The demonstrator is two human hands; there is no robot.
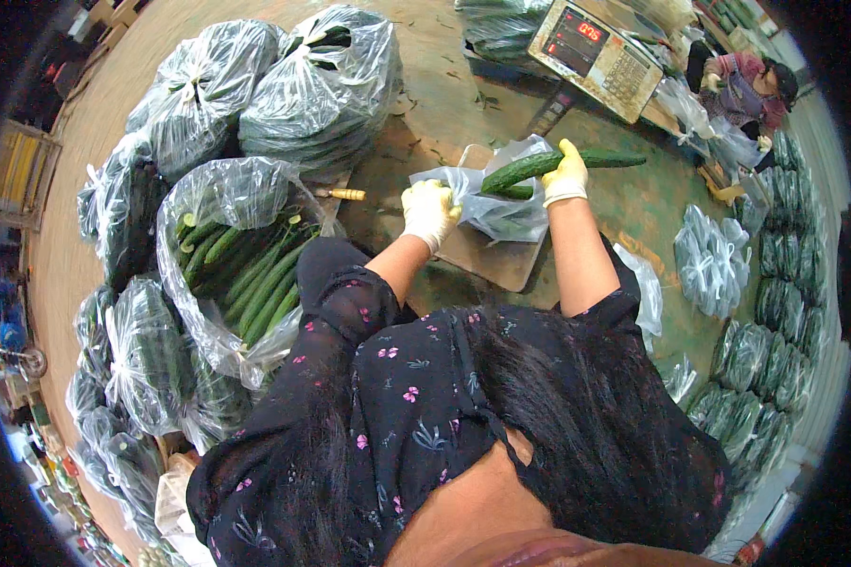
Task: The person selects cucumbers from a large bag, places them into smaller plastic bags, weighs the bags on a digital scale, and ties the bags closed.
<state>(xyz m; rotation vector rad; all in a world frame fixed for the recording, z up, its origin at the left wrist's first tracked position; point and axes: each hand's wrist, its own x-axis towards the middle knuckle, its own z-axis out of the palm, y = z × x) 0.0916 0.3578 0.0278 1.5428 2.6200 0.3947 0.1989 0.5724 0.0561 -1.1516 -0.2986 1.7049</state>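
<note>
My left hand [432,212], in a pale yellow glove, is closed on the edge of a thin clear plastic bag [468,210]. My right hand [566,177], gloved alike, grips a long dark green cucumber [525,171] that lies almost level over the bag's mouth, its thinner end pointing right. Another cucumber [520,193] shows partly inside the bag, just below the held one. The bag rests on a flat scale platform [506,267], whose post rises to a display box [596,59] with red digits.
An open large bag of cucumbers [255,269] stands at my left, among several tied bags [321,94]. A wooden-handled tool [345,194] lies beside it. Small plastic bags [712,260] hang at right, near rows of packed cucumbers [752,354]. A co-worker [742,90] sits at far right.
</note>
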